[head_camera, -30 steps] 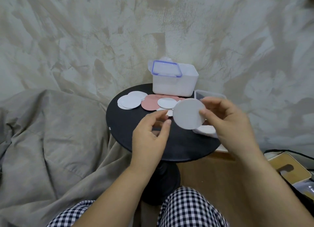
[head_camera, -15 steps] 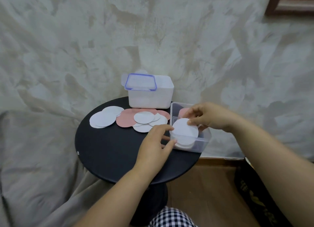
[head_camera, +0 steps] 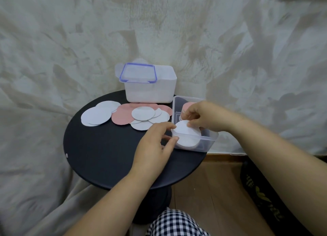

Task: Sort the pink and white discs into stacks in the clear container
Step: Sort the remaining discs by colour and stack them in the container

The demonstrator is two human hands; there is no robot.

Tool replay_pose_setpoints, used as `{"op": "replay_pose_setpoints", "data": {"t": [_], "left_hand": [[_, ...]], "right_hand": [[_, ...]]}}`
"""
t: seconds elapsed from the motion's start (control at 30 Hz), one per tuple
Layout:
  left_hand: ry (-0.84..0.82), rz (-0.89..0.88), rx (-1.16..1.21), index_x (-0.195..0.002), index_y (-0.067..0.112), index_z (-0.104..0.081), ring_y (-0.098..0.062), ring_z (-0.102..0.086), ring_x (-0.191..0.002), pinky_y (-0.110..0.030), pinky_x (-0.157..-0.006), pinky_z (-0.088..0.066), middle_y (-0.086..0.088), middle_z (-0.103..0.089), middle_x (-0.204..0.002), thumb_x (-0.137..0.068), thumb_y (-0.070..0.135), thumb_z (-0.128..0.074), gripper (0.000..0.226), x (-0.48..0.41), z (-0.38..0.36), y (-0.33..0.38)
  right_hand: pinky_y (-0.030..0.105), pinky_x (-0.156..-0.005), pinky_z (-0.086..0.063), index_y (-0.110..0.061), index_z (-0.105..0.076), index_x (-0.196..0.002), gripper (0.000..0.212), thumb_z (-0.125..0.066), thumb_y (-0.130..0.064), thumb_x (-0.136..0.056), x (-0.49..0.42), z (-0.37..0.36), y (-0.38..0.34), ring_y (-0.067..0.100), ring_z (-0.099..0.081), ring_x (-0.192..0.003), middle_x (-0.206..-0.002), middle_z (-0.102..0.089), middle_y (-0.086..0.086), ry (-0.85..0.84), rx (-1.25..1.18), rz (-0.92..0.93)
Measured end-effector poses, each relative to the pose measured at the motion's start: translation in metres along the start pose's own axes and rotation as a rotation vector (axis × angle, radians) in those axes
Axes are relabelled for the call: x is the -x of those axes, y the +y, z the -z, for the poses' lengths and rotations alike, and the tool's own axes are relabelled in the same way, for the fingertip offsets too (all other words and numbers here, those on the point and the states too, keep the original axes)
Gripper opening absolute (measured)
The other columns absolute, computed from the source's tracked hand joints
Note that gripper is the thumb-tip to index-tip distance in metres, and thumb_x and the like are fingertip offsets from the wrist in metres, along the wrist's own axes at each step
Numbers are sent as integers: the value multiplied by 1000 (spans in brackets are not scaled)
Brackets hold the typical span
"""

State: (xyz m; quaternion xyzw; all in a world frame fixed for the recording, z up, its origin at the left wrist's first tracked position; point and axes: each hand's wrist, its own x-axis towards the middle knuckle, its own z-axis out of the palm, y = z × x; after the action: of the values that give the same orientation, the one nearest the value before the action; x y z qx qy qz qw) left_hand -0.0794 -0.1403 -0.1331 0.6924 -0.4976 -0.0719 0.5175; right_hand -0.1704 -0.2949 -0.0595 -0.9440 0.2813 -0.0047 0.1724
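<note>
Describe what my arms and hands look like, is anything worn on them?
Both arms are bare up to the frame edge: no sleeves show. The left hand and right hand carry no gloves, rings, watch or bracelet that can be seen.

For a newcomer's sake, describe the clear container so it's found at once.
Find the round black table, then its right edge, beside the white tub. The clear container sits there: see-through and lidless with discs inside, whereas the tub is opaque and carries a blue-rimmed lid.
</note>
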Motion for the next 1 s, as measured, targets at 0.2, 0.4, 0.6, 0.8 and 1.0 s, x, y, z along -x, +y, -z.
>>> {"op": "replay_pose_setpoints", "data": {"t": [0.2, 0.4, 0.6, 0.8, 1.0], "left_hand": [[0, 5, -17, -108, 28, -58, 2, -58, -85, -16, -72, -49, 13, -57, -104, -86, 16, -63, 25, 1, 0, 0], [6, 0, -24, -109, 27, -59, 0, -58, -83, -18, -73, -49, 14, -56, -103, -86, 17, -62, 25, 2, 0, 0], [9, -11, -27, -111, 26, -59, -1, -59, -83, -18, -73, -49, 14, -55, -104, -87, 16, -62, 26, 2, 1, 0], [13, -22, -19, -113, 26, -59, 0, -57, -84, -15, -73, -48, 15, -56, -104, -87, 16, -61, 28, 2, 1, 0], [93, 49, 61, -111, 27, -60, 2, -58, -90, -4, -70, -44, 17, -60, -107, -87, 13, -60, 28, -2, 20, -4]], "right_hand": [[23, -79, -46, -21, -68, -107, 21, -62, -21, -86, -1, -5, 0, 12, -56, -87, -106, -66, -5, 38, 148, 25], [20, -72, -42, -21, -66, -109, 25, -65, -21, -84, -2, -7, 1, 6, -50, -80, -102, -65, -7, 19, 186, 43], [25, -76, -45, -27, -65, -112, 26, -60, -28, -87, -4, -7, -2, 11, -54, -86, -104, -66, -8, -82, 284, 51], [34, -76, -50, -17, -69, -102, 21, -58, -27, -87, 2, -7, -4, 21, -59, -86, -100, -67, 2, -66, 344, 86], [30, -82, -50, -25, -69, -102, 17, -61, -30, -87, 13, 9, -20, 9, -62, -88, -99, -69, -8, 117, 74, 114]]}}
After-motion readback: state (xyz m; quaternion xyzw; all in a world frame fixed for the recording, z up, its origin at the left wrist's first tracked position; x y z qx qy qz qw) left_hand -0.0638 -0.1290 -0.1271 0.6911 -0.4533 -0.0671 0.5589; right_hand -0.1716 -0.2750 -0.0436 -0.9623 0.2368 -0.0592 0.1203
